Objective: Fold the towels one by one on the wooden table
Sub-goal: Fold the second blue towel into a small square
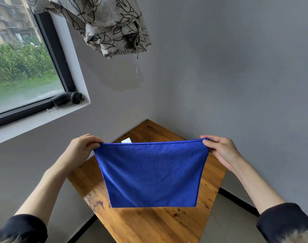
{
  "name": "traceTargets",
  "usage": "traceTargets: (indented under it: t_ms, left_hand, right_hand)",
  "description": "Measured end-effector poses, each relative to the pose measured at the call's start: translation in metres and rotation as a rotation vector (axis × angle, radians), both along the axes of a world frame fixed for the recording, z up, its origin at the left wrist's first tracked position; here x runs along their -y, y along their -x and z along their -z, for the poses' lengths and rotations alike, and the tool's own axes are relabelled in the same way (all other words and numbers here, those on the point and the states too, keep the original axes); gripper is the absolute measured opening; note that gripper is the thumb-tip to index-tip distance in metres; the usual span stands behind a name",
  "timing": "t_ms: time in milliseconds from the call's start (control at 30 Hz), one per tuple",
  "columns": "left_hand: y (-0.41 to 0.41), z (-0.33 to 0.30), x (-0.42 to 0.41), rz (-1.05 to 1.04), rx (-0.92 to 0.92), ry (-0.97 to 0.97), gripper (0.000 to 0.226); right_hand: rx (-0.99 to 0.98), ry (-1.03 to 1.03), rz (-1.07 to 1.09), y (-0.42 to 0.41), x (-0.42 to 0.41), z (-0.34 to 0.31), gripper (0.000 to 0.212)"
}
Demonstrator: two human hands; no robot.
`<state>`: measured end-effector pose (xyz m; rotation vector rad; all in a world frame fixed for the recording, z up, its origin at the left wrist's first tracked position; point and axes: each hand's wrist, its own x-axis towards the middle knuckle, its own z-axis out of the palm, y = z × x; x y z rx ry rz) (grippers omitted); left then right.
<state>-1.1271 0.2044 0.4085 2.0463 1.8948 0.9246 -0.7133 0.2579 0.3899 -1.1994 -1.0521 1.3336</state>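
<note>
**Blue towel held taut by its upper corners above the desk**

The left hand (81,146) is closed in a pinch on the upper left corner of the blue towel (152,174), the thumb and curled fingers being pressed together over the hem. The right hand (218,149) is likewise closed on the upper right corner, the thumb lying on the near face of the cloth and the fingers behind it. Nothing else is held or touched by either hand. The two hands are set at about the same height and well apart, so that the top hem is drawn into a nearly straight, level line between them. The long axis of the towel is thus laid crosswise, from left to right, and neither hand is markedly nearer to the cloth than the other, since each is at one end of it.

The towel is hung flat from this hem, facing the wearer, with its lower edge free. It is judged to be suspended above the wooden desk (160,225) rather than resting on it, though contact at the lower edge cannot be ruled out. The desk lies directly below and beyond the hands, one corner being set into the angle of the grey walls. A small white object (126,141) is seen just behind the top hem on the desk; what it is cannot be told.
</note>
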Motion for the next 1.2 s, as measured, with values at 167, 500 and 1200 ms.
traceTargets:
  t_ms: [167,500,1200]
  left_hand:
    - [-0.007,0.012,-0.026,-0.068,-0.001,0.047,0.013]
    - [-0.02,0.013,-0.109,-0.247,0.024,-0.006,0.018]
    - [-0.028,0.185,0.028,-0.102,0.008,0.513,0.019]
  right_hand:
    - [0.163,0.01,-0.026,-0.002,-0.03,-0.002,0.017]
    - [0.517,-0.186,0.013,0.014,-0.152,-0.008,0.016]
    - [1.034,0.04,-0.378,-0.017,-0.01,0.159,0.017]
